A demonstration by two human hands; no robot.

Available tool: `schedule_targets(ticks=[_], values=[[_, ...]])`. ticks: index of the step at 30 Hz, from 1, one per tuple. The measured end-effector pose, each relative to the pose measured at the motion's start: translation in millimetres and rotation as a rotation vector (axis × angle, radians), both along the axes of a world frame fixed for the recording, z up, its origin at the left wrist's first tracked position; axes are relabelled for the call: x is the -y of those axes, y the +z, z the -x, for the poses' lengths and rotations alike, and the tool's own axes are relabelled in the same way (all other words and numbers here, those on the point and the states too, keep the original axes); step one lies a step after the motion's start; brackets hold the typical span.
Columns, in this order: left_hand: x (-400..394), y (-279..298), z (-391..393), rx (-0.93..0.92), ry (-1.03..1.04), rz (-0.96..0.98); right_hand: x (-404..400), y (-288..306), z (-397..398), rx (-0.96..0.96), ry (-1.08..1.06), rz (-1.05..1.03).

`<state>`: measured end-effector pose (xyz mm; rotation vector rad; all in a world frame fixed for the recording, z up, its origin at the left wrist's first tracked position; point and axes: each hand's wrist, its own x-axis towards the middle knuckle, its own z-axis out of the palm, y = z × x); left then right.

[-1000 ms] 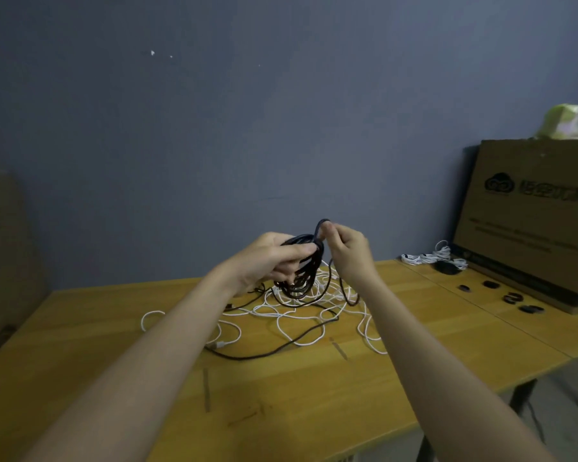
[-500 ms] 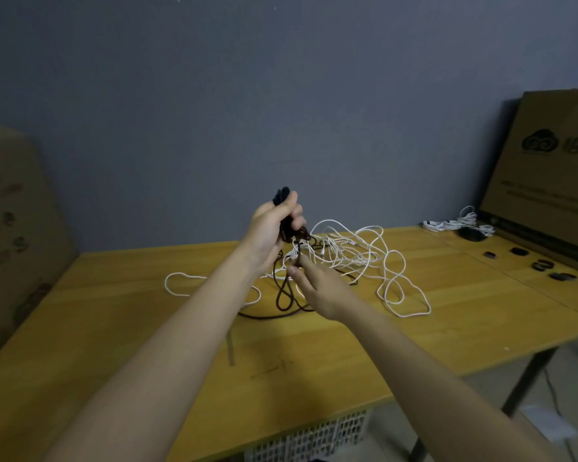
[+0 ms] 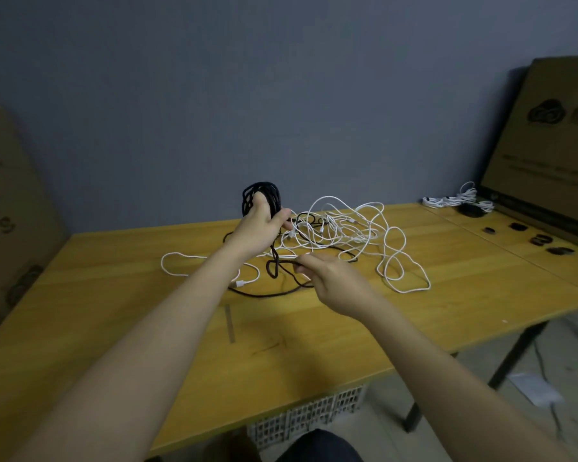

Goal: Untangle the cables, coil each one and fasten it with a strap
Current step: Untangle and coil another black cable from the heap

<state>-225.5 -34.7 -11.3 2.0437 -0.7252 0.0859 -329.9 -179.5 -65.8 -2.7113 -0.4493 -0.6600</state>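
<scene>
My left hand [image 3: 259, 228] grips a black cable coil [image 3: 261, 195], raised above the wooden table [image 3: 147, 328]. The loose tail of the black cable [image 3: 274, 271] hangs from the coil, loops down and trails on the table. Lower and to the right, my right hand [image 3: 331, 281] pinches that black tail between thumb and fingers. A tangle of white cables [image 3: 347, 228] lies behind and to the right of both hands, with one white loop [image 3: 181, 258] reaching left under my left forearm.
Several small black straps [image 3: 541, 240] lie on the table's right part. Coiled white cables [image 3: 454, 200] and a dark object [image 3: 471, 210] sit by a cardboard box [image 3: 548, 155] at the far right. Cardboard [image 3: 7, 211] leans at the left. A white crate [image 3: 307, 415] stands under the table.
My right hand has dropped from the top of the coil down to the hanging black tail and then moved right. The left hand holds the coil more upright. The view has shifted.
</scene>
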Motion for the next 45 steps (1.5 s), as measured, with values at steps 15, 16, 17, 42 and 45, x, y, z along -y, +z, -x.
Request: schedule_targets(ticks=[15,16,17,42,45], values=[[-14,-7,3,-0.094,-0.314,-0.264,31,-2,6,0.035,-0.172,-0.788],[-15,-8,5,-0.121,-0.355,-0.271,32,-1,5,0.028,-0.207,-0.835],[-16,-7,8,-0.137,-0.387,-0.273,34,0,4,0.014,-0.238,-0.873],[-6,-20,45,-0.009,-0.166,0.077,-17,-20,-8,0.194,0.034,-0.725],[-6,-20,46,-0.03,-0.163,0.083,-19,-21,-6,0.127,0.077,-0.864]])
